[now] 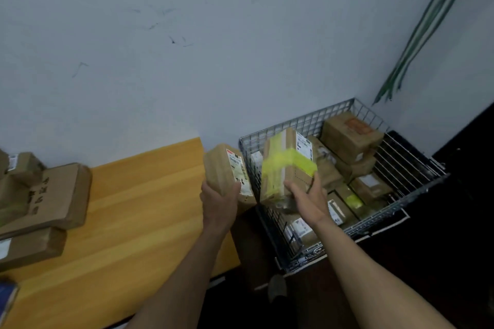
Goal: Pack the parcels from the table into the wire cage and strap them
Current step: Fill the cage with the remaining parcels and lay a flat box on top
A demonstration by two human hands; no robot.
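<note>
As the left hand grips a brown parcel, the right hand grips another (yellow-taped parcel).

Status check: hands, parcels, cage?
Left hand grips brown parcel beside wire cage. Right hand holds yellow-taped parcel over it. Cage part full, path clear.

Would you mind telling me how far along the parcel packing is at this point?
Partway. Done: several boxes already lie in the wire cage. In hand: the left hand holds a brown parcel beside the cage, and the right hand holds a yellow-taped parcel over it. Left: a stack of parcels waits on the table, and nothing is strapped yet.
</note>
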